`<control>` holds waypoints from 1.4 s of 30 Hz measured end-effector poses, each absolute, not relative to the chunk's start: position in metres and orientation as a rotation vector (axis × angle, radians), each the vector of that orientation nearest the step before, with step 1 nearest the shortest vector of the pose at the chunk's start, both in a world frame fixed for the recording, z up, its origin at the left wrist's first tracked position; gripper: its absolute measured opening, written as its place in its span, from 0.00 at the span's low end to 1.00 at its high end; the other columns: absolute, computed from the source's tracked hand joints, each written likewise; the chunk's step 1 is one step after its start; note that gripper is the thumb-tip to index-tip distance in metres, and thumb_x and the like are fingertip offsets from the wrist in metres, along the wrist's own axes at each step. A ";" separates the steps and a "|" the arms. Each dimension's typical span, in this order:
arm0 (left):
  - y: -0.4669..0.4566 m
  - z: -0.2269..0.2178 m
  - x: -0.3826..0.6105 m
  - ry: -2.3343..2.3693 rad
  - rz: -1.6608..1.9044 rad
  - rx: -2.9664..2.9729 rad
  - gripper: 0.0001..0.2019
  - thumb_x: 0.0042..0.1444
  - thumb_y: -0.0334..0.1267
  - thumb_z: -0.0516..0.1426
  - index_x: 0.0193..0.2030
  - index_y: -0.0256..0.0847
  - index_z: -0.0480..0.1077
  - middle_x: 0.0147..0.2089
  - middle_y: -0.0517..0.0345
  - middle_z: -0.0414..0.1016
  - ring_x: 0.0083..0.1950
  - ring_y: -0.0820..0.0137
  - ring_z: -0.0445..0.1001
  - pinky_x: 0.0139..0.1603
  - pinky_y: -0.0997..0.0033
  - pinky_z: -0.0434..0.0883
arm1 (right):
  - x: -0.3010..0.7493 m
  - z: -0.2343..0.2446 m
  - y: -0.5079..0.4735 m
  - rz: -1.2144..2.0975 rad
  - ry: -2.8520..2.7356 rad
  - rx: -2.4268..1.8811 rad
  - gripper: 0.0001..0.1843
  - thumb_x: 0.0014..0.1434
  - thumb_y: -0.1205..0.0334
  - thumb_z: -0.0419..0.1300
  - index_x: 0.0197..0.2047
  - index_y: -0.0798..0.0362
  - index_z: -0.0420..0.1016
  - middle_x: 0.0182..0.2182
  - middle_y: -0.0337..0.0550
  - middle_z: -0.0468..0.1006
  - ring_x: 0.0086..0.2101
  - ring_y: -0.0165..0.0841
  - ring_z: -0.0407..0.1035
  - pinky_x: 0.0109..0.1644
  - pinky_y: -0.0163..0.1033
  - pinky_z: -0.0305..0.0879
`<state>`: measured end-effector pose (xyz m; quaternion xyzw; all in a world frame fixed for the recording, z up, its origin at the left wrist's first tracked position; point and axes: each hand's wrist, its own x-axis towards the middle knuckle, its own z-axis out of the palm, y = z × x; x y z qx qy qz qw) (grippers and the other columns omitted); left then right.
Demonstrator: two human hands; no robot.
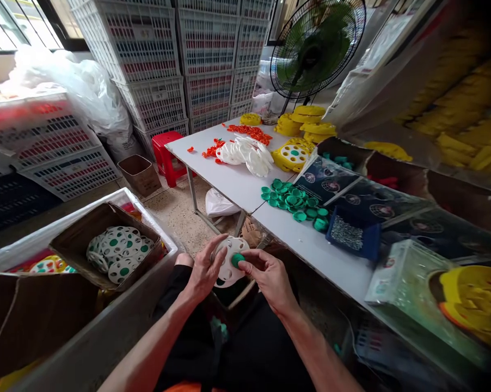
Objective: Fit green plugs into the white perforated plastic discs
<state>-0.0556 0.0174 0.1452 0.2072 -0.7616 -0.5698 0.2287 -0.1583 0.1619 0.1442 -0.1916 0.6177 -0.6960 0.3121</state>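
Above my lap, my left hand (207,270) grips a white plastic disc (229,277) with round holes by its left edge. The fingers of my right hand (270,277) pinch a green plastic cap (237,259) at the middle of that disc; I cannot tell if the cap is seated in it. To the right, a heap of green caps (290,197) lies on the white table (278,222). Farther back are stacked white discs (245,155). In a cardboard box (68,242) at my left lie several white discs with green centres (121,247).
A blue tray of small metal pieces (347,234) sits near the table's right edge. Orange parts (249,132) and yellow parts (306,120) lie at the far end. Beyond are a red stool (170,158), stacked crates (147,49) and a fan (314,51).
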 end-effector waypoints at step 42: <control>0.025 0.153 -0.052 -1.770 -1.967 0.720 0.23 0.63 0.57 0.53 0.50 0.44 0.80 0.52 0.53 0.80 0.52 0.58 0.74 0.52 0.66 0.71 | -0.157 0.143 0.173 -1.659 2.148 -0.912 0.25 0.51 0.52 0.73 0.49 0.47 0.71 0.44 0.41 0.74 0.41 0.38 0.70 0.44 0.41 0.69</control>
